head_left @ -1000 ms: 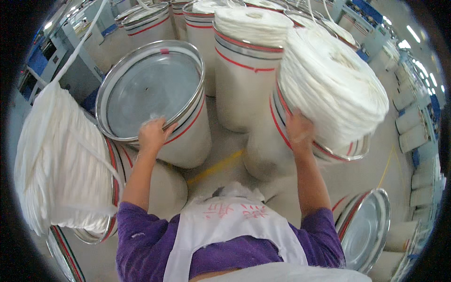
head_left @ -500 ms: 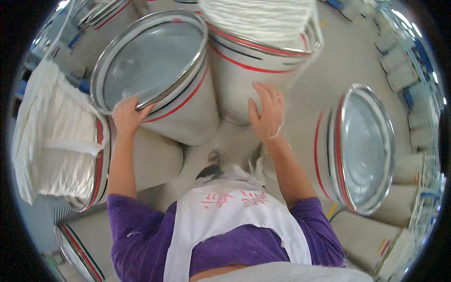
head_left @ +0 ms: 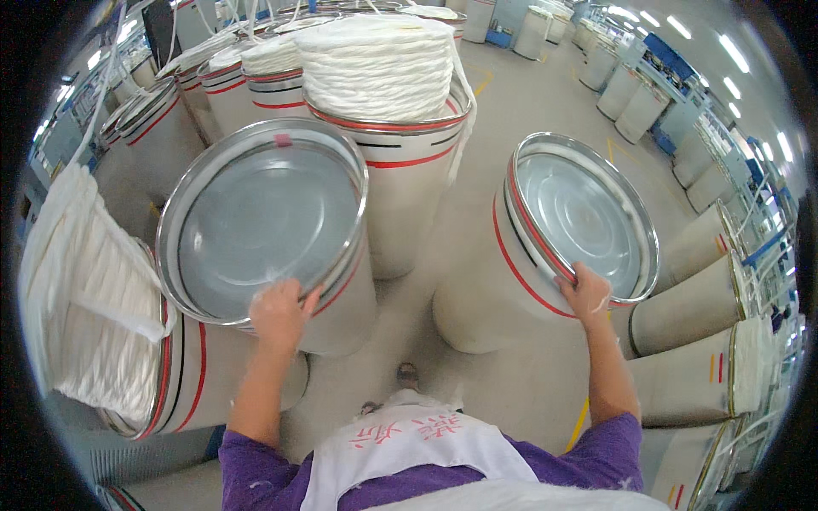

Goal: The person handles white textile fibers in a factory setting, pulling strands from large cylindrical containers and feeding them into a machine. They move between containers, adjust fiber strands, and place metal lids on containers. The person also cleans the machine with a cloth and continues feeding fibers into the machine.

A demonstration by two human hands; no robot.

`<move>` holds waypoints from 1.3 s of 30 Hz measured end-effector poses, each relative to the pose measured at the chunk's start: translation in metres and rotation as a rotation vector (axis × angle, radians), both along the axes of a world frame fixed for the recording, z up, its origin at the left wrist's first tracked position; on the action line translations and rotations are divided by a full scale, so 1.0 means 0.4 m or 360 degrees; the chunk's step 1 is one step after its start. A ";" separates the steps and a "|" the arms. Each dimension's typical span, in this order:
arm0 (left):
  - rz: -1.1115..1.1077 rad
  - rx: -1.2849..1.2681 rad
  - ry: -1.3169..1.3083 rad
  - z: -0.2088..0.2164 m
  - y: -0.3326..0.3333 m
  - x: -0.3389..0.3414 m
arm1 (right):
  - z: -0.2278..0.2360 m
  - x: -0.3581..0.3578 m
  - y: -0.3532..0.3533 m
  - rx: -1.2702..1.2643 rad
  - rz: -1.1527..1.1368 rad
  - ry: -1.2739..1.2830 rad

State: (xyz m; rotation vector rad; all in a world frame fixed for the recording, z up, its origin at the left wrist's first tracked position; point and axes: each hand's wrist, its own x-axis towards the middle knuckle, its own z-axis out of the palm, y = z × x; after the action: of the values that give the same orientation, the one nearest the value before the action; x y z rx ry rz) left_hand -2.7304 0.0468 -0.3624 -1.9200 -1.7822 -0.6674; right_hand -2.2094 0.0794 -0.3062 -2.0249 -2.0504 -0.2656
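My left hand (head_left: 281,315) is closed over the near metal rim of a large white sliver can (head_left: 345,319), whose top tips toward me and shows a grey inner plate. To the right, my right hand (head_left: 588,294) grips the near rim of a second such sliver can (head_left: 481,298), also with a bare grey plate inside. Red and black bands circle both cans below the rim. Behind the left can stands a full can (head_left: 405,217), heaped with thick coils of white sliver (head_left: 375,72).
Another full can (head_left: 217,375) with sliver spilling over its top stands close at my left. Several filled cans (head_left: 277,89) crowd the back left. A row of cans (head_left: 682,387) lines the right side, beside machines. Grey floor (head_left: 503,89) with yellow lines runs between.
My right hand has moved right, from beside the full can onto the right can's rim. My left hand stays on the left can's rim. The view has tilted up, showing more background.
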 end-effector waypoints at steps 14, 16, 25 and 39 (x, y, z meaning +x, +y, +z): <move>-0.0497 -0.0136 -0.0180 0.016 -0.451 0.388 | -0.088 0.256 0.310 -0.0075 0.0213 -0.0117; -0.0584 -0.0059 -0.0192 -0.007 -0.485 0.447 | -0.085 0.256 0.352 0.0114 0.0299 -0.0200; -0.1260 -0.0236 -0.0314 -0.074 -0.428 0.642 | -0.056 -0.153 0.195 0.0129 0.1530 0.0451; 0.0165 -0.0340 -0.0729 -0.261 -0.518 0.026 | -0.119 -0.372 0.171 -0.0505 0.1601 0.0138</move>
State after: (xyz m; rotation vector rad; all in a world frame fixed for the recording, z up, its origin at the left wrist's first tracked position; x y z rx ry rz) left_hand -2.7198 -0.1605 -0.4667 -1.8987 -2.2961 -0.9747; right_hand -2.3583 0.1479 -0.3539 -0.8535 -2.8473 0.3478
